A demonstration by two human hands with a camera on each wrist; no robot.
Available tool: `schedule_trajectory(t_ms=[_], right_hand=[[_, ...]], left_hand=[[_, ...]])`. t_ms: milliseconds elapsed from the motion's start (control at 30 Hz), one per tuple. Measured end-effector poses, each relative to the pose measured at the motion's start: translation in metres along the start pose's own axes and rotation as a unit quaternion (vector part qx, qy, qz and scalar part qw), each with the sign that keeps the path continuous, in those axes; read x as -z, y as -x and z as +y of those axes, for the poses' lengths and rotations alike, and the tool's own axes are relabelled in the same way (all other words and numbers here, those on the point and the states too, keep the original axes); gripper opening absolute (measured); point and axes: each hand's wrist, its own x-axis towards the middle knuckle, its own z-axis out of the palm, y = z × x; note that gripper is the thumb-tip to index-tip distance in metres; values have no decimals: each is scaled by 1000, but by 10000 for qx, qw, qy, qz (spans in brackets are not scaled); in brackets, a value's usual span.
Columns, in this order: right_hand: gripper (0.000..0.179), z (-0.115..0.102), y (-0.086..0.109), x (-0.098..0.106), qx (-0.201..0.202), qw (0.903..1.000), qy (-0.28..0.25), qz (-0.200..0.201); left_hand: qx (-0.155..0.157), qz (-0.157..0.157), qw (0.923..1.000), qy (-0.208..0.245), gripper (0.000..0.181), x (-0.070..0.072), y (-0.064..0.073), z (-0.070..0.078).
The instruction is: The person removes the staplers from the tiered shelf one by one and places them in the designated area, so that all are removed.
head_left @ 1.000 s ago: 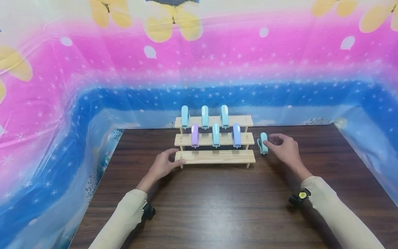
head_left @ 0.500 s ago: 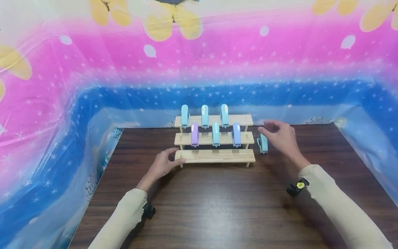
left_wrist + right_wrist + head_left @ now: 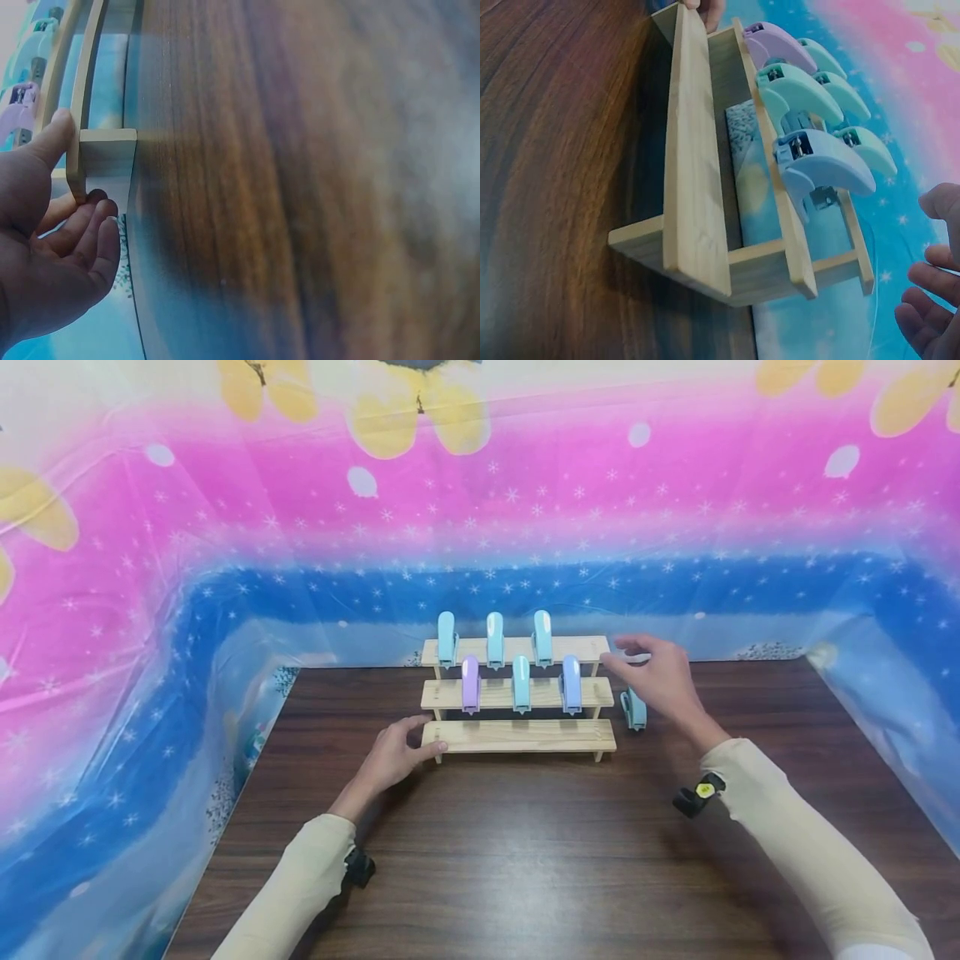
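A three-tier wooden stand stands on the table. My left hand grips the left end of its lowest tier, thumb on top and fingers below, as the left wrist view shows. Several small pastel staplers sit upright on it: turquoise ones, such as the stapler, on the top tier, and a purple stapler, a turquoise stapler and a blue stapler on the middle tier. My right hand holds nothing, its fingers spread near the top tier's right end. Below it, another turquoise stapler is on the table.
The dark wood-grain table extends in front of the stand. A pink and blue patterned cloth hangs behind the table and at both sides. The lowest tier bears no staplers.
My right hand has let go of the turquoise stapler beside the stand, then risen and moved left toward the top tier. The left hand stays on the lowest tier.
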Motion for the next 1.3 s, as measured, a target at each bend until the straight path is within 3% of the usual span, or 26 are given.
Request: schedule_trajectory(t_ms=[500, 933, 1300], right_hand=[[61, -27, -21, -32, 207, 9988, -435, -130], [65, -39, -29, -55, 72, 9971, -660, -360], [56, -46, -32, -69, 9, 9984, -379, -408]], left_hand=[[23, 15, 10000, 75, 73, 1, 1, 1], [6, 30, 10000, 81, 73, 0, 0, -1], [20, 28, 10000, 81, 73, 0, 1, -1]])
